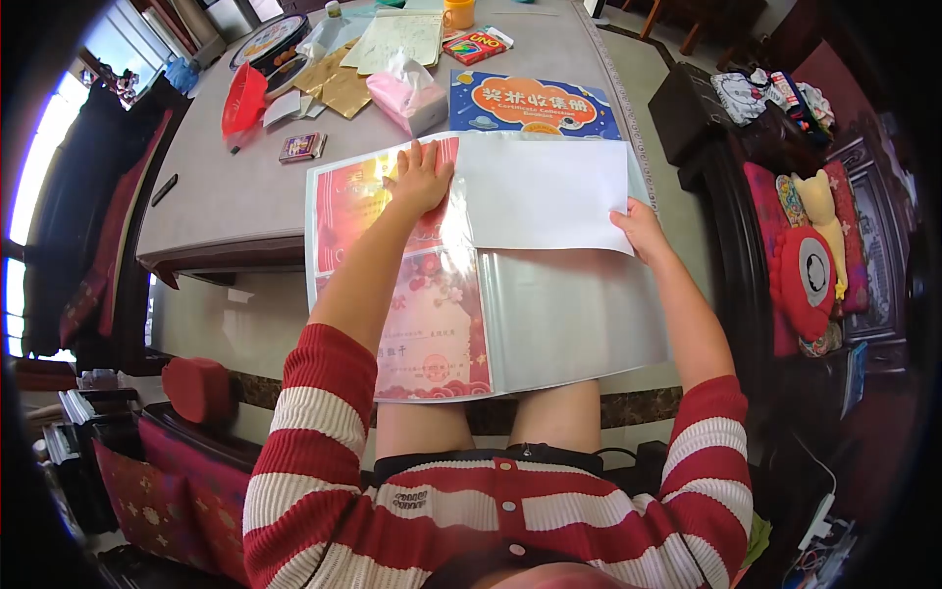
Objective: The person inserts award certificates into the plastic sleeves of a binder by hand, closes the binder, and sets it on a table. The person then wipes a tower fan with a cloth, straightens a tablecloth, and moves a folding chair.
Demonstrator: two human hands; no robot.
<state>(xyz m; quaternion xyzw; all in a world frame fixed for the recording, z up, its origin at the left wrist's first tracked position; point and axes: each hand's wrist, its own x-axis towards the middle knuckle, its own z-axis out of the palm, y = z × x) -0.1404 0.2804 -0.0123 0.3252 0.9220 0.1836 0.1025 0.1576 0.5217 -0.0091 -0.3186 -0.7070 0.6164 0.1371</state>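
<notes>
A clear-sleeved certificate album (579,309) lies open, partly on the table edge and partly over the lap. Its left page shows two red and pink certificates (432,324), one above the other, behind glossy plastic. My left hand (422,182) presses flat on the upper certificate with fingers spread. On the upper right page is a blank white sheet (549,191), and my right hand (640,231) pinches its right edge. Whether the sheet is inside the sleeve, I cannot tell. The lower right sleeve shows only pale plastic.
Behind the album lie a blue booklet (530,103), a pink tissue pack (407,93), an UNO box (476,46) and a small card box (302,148). Farther back are notebooks (394,41) and an orange mug (458,14). A red chair (201,388) stands left.
</notes>
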